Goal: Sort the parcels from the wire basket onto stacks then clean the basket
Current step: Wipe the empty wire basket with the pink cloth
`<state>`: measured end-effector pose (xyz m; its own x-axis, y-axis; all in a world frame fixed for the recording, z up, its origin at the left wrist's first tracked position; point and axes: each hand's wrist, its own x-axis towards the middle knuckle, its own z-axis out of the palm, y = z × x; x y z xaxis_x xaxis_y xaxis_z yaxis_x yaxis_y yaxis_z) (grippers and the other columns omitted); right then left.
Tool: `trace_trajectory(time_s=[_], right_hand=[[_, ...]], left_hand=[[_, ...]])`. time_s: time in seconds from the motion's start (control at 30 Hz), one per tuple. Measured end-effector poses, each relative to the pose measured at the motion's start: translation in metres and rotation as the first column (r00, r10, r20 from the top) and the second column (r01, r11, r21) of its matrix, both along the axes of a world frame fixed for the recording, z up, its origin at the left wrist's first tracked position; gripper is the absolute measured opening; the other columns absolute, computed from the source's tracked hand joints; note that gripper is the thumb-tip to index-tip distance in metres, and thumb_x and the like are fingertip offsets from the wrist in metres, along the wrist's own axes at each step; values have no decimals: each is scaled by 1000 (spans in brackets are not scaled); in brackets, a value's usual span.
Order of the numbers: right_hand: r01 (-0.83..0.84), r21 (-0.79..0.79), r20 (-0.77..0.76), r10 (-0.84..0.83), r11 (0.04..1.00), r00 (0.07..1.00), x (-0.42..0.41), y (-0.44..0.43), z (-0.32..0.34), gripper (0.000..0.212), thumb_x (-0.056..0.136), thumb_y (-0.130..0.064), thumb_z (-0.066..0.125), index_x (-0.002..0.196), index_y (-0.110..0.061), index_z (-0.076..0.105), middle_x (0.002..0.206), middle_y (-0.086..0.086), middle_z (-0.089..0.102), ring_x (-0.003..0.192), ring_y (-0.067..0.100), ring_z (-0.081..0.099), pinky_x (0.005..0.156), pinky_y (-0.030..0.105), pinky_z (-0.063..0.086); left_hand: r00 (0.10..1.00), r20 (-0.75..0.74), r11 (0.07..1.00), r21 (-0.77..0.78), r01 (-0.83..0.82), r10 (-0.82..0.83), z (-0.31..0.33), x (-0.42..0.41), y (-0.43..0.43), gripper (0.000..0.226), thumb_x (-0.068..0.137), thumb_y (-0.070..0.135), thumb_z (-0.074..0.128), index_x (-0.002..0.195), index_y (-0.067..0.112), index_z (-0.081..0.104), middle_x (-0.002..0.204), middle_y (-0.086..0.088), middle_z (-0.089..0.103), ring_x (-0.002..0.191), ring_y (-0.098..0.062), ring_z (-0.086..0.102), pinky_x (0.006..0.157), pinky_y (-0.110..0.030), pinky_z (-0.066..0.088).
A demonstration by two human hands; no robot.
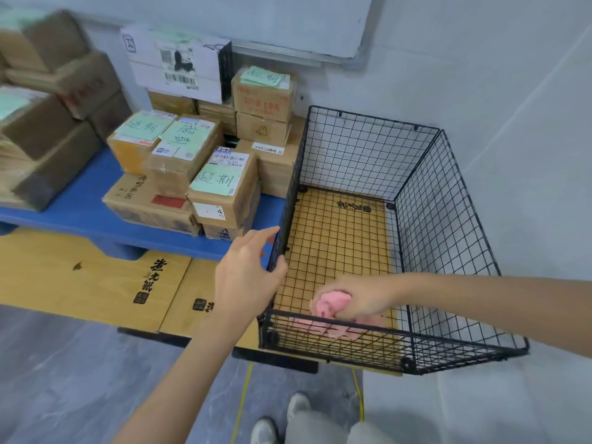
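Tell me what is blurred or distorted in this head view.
Head view: brown cardboard boxes at far left are smeared; the black wire basket is sharp, the pink cloth in the right hand slightly soft; wide-angle lens bows the edges; even light, no glare.

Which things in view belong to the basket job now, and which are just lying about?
In the job: wire basket, pink cloth gripped by the right hand, left hand touching the basket's left wall, stacked parcels on the blue pallet.
Lying about: whiteboard, yellow cable on the floor, printed cardboard sheets.
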<state>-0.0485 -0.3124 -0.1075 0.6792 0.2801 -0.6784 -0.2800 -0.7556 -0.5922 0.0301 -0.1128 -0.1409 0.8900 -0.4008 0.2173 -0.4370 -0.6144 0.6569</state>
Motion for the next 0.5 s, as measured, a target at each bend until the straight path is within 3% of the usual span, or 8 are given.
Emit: trace_trajectory(time_s=[0.17,0.27,0.37,0.5], right_hand=[[180,142,50,-188,973,981,11,-10,6,25,93,-10,62,115,-21,61,104,17,65,76,17,64,60,23,53],[308,191,197,-344,932,918,35,-22,19,22,91,-13,66,112,-20,62,94,0,67,69,5,65,59,18,52],[411,223,305,-464,884,831,58,-42,35,23,90,-13,68,113,-14,63,91,-4,66,66,-3,63,61,15,51],[519,200,411,-552,831,725,93,-78,43,19,91,-18,67,109,-15,62,86,-4,66,66,3,62,62,19,54]], left_hand=[[996,44,995,57,78,-80,10,6,-4,55,83,37,70,135,26,54,120,15,56,103,-8,56,72,-25,49],[993,68,995,46,89,-92,19,19,-13,55,85,44,67,135,26,53,124,14,54,106,-8,56,74,-30,52],[990,81,992,64,112,-117,28,40,-31,57,85,44,65,137,26,51,126,13,53,109,-9,56,76,-33,53],[986,77,985,110,136,-145,34,73,-68,56,87,41,65,139,26,48,130,11,50,115,-11,52,81,-32,50]])
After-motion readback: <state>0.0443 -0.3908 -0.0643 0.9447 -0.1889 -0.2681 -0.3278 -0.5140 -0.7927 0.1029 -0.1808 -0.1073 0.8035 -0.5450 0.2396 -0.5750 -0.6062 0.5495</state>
